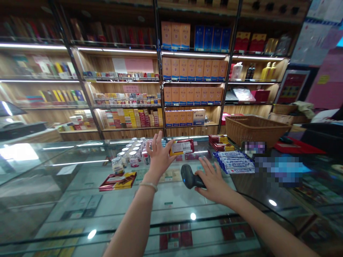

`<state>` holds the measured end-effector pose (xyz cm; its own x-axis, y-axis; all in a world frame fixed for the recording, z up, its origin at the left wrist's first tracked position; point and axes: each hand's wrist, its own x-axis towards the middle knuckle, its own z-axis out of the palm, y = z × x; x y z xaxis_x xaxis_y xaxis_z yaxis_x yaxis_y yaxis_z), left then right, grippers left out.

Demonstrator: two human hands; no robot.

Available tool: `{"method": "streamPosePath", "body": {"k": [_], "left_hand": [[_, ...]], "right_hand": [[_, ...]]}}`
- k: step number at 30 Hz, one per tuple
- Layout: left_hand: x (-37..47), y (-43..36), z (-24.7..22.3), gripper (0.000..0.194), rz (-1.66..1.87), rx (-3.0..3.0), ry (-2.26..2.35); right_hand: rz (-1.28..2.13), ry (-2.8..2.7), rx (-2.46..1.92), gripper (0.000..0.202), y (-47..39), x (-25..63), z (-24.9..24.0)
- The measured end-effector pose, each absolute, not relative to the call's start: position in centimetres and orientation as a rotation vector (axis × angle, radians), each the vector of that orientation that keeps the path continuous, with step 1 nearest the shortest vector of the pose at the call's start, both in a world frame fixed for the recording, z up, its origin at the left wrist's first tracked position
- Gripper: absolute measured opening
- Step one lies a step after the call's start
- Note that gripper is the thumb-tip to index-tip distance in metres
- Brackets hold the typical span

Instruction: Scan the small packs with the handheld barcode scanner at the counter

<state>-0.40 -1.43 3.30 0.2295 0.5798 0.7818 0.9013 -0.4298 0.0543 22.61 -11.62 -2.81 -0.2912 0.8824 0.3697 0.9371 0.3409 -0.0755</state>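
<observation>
My left hand holds a red and yellow packaged chocolate bar by its left end, with the other fingers raised and spread. The pack's barcode side faces me. Lower and to the right, my right hand has the handle of a black barcode scanner, its head pointing left and a small blue light showing. Some of that hand's fingers stretch out above the handle. On the glass counter, more chocolate bars lie left of my left wrist. Several small lidded jars stand behind them.
Blue and white wrapped packs lie right of my right hand, with stacked red and yellow packs behind. A wicker basket stands at the back right. The scanner's cable runs right across the counter. Stocked shelves line the wall.
</observation>
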Motion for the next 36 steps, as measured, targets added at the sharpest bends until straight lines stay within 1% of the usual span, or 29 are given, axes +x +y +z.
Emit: {"method": "streamPosePath", "body": {"k": [2,8,12,16,23,36], "left_hand": [[-0.5,-1.3,3.2,0.063,-1.057,-2.095,-1.366],[-1.0,-0.6,2.5,0.064,-1.057,-2.033,-1.392],[-1.2,-0.3,2.1,0.067,-1.043,-2.004,-1.411],[-1.2,-0.2,2.0,0.065,-1.022,-2.002,-1.411],[-1.2,-0.1,1.7,0.063,-1.01,-1.99,-1.411],[-1.1,-0.3,1.9,0.065,-1.018,-2.02,-1.421]], "right_hand": [[-0.216,-2.265,-1.603,0.033,-11.4,22.6,-2.7],[-0.186,-2.16,-1.498,0.03,-9.5,23.4,-2.6],[-0.051,-2.012,-1.409,0.035,-9.3,23.8,-2.2],[0.087,-1.895,-1.499,0.034,-10.4,23.8,-1.7],[0.093,-1.851,-1.47,0.031,-11.1,23.8,-1.5],[0.135,-1.886,-1.487,0.033,-11.4,23.5,-1.2]]}}
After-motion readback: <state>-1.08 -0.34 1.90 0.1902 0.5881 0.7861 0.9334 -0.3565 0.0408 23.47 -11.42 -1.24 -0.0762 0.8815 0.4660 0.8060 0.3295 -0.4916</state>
